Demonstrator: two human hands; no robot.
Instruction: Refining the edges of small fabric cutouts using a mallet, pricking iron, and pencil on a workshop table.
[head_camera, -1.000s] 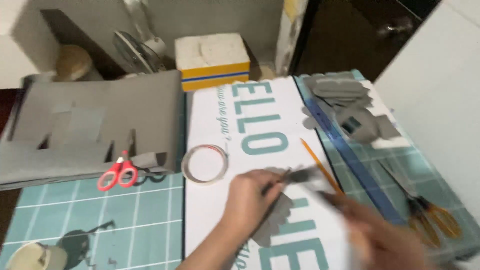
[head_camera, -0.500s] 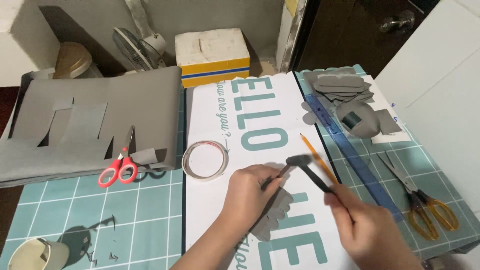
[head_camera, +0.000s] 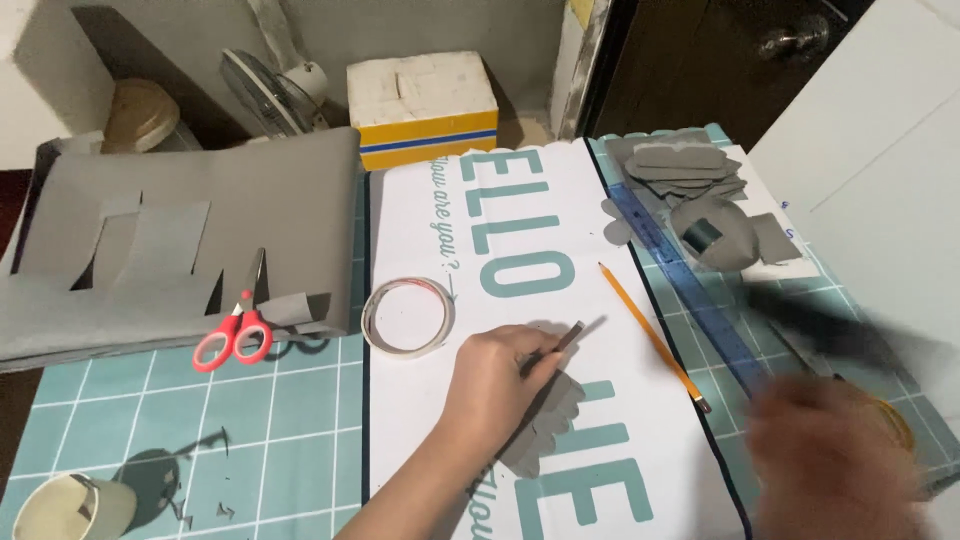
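Fingers of the left hand (head_camera: 500, 385) pinch a grey scalloped paper cutout (head_camera: 540, 425) against the white poster (head_camera: 520, 330) with large teal letters, the thumb and forefinger closed on a narrow grey strip end (head_camera: 565, 340) that sticks up and to the right from the cutout. The cutout lies on the lower middle of the poster, partly under the hand. The right hand (head_camera: 840, 460) is a blur at the lower right edge, over the green cutting mat (head_camera: 180, 420), and whether it is closed on anything cannot be told; a dark smeared shape (head_camera: 830, 330) runs up and to the left from it. A roll of tape (head_camera: 407, 316) lies just left of the left hand, apart from it. An orange pencil (head_camera: 650, 335) lies slantwise on the poster between the two hands, and a blue ruler (head_camera: 690, 290) lies along the poster's right edge. Red-handled scissors (head_camera: 238, 325) rest at the edge of a large grey sheet (head_camera: 180, 240) with slots cut in it. A pile of grey cut pieces (head_camera: 690, 180) sits at the top right, and a yellow and white box (head_camera: 425, 110) stands beyond the poster. A paper cup (head_camera: 70, 508) lies at the lower left.
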